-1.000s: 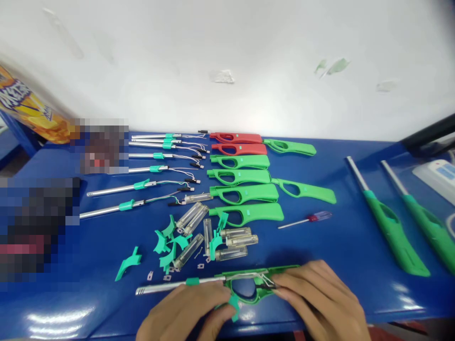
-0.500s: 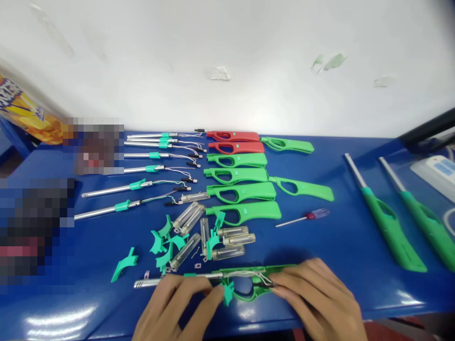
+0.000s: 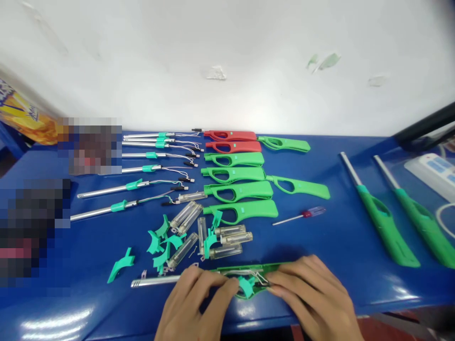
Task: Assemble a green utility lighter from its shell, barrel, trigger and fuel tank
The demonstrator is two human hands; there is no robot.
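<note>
Near the table's front edge lies an open green handle shell [image 3: 280, 268] with white wires across it and a silver tube [image 3: 152, 282] pointing left. My left hand [image 3: 199, 300] pinches a teal trigger piece [image 3: 246, 287] over the shell's finger loop. At the shell's right part, my right hand [image 3: 314, 293] has its fingertips closed on a black connector [image 3: 262, 284] at the end of the wires. The fingers hide part of the tube and shell. Just behind are clear fuel tanks [image 3: 225, 251] and loose teal pieces [image 3: 161, 258].
Behind lie wired metal tubes [image 3: 106, 211], green handles [image 3: 249, 210] and red handles [image 3: 232, 147]. A screwdriver [image 3: 302, 215] rests right of them. Two assembled lighters [image 3: 387, 227] and a power strip [image 3: 433, 173] are at the right. A snack bag [image 3: 26, 118] stands at the far left.
My left hand has moved right along the shell, bringing the teal trigger piece over the finger loop. My right hand stays at the black connector. The camera view has shifted slightly.
</note>
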